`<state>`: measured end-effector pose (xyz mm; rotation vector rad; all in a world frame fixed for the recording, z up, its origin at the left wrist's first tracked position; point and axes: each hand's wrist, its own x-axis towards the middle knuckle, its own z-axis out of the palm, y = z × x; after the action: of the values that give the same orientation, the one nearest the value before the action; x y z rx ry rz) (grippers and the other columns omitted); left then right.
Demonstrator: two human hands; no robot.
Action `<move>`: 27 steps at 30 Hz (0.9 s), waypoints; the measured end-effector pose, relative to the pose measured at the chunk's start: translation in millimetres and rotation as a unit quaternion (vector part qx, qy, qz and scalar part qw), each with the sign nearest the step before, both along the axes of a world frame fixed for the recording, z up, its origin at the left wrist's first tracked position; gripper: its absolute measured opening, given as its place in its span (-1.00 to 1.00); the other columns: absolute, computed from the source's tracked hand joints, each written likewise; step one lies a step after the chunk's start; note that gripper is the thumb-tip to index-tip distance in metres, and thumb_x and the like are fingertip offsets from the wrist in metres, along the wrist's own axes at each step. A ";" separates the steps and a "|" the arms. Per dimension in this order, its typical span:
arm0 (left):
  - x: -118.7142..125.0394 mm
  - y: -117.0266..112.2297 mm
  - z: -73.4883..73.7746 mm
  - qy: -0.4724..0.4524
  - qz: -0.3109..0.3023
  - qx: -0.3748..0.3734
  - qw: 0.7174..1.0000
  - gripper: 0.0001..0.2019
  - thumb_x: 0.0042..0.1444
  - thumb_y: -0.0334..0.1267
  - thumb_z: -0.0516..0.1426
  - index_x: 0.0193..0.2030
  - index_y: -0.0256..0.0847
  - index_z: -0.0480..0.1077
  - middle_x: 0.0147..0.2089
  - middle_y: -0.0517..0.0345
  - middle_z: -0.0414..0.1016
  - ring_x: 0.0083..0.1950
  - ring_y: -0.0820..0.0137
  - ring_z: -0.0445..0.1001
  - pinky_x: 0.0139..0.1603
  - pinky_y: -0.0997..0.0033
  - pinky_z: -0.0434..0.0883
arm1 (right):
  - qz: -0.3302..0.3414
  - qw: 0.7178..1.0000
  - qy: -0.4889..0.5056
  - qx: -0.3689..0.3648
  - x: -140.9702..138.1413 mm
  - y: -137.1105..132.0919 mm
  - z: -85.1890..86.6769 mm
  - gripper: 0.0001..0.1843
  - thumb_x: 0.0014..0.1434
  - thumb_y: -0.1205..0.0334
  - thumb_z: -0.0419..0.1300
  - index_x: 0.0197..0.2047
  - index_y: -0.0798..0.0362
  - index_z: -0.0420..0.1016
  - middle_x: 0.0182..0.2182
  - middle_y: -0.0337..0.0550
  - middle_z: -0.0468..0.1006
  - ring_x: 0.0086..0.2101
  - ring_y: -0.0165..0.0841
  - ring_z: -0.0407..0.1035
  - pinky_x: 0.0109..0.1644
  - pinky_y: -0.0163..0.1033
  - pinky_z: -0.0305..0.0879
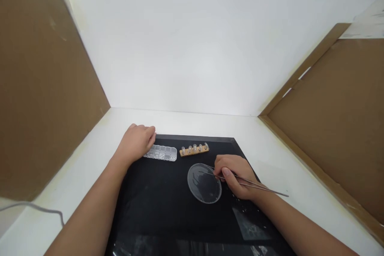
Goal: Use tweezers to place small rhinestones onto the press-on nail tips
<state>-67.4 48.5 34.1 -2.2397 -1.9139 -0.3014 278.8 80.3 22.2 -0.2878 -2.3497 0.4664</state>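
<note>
My left hand [139, 141] is closed, its fingers curled over the left end of a clear compartment box [163, 153] with small shiny bits inside. Whether it grips the box cannot be seen. Tweezers [258, 185] are held in my right hand [235, 174], with their tips reaching left over a round clear dish [201, 186]. The hand is beside the dish's right edge; I cannot tell if the fingers touch it. Right of the box lies a narrow wooden strip [194, 151] carrying several small clear cylinders in a row.
A black mat [150, 208] lies on the white table [90, 160]. Tiny bits and a translucent flat piece [250, 224] are near my right forearm. Brown boards [45, 88] stand at both sides, a white wall [186, 40] behind. A grey cable [42, 208] runs at the left.
</note>
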 end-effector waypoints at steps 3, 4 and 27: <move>-0.4 -0.2 -1.1 0.007 -0.005 0.005 1.000 -0.73 0.41 -0.33 -0.03 -0.31 -0.16 0.39 -0.36 0.05 0.54 -0.30 0.21 0.50 -0.10 0.19 0.25 | 0.003 1.000 0.000 0.007 -0.8 0.5 0.7 -0.63 0.57 0.19 -0.09 -0.25 0.01 0.42 -0.50 -0.23 0.46 -0.50 -0.36 0.33 -0.38 -0.24 0.21; -0.6 0.1 -1.9 0.009 -0.007 0.005 1.000 -0.74 0.39 -0.34 -0.02 -0.32 -0.17 0.40 -0.37 0.05 0.54 -0.30 0.21 0.51 -0.10 0.19 0.24 | 0.002 1.000 -0.001 0.009 -1.1 0.5 1.0 -0.63 0.57 0.19 -0.08 -0.25 0.01 0.42 -0.50 -0.23 0.46 -0.50 -0.36 0.33 -0.38 -0.25 0.21; 7.1 -4.7 -8.5 -0.140 -0.187 -0.096 0.968 -0.72 0.12 -0.05 0.43 -0.07 -0.06 0.64 -0.05 0.09 0.55 -0.03 0.21 0.50 -0.01 0.23 0.41 | -0.004 1.000 -0.008 0.013 1.4 1.1 -3.3 -0.67 0.55 0.22 -0.09 -0.24 -0.01 0.39 -0.50 -0.26 0.46 -0.50 -0.37 0.33 -0.35 -0.26 0.20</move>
<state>-60.3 43.8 25.6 -2.8227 -1.6872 -0.5310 280.2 81.4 18.9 -0.2903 -2.3677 0.4312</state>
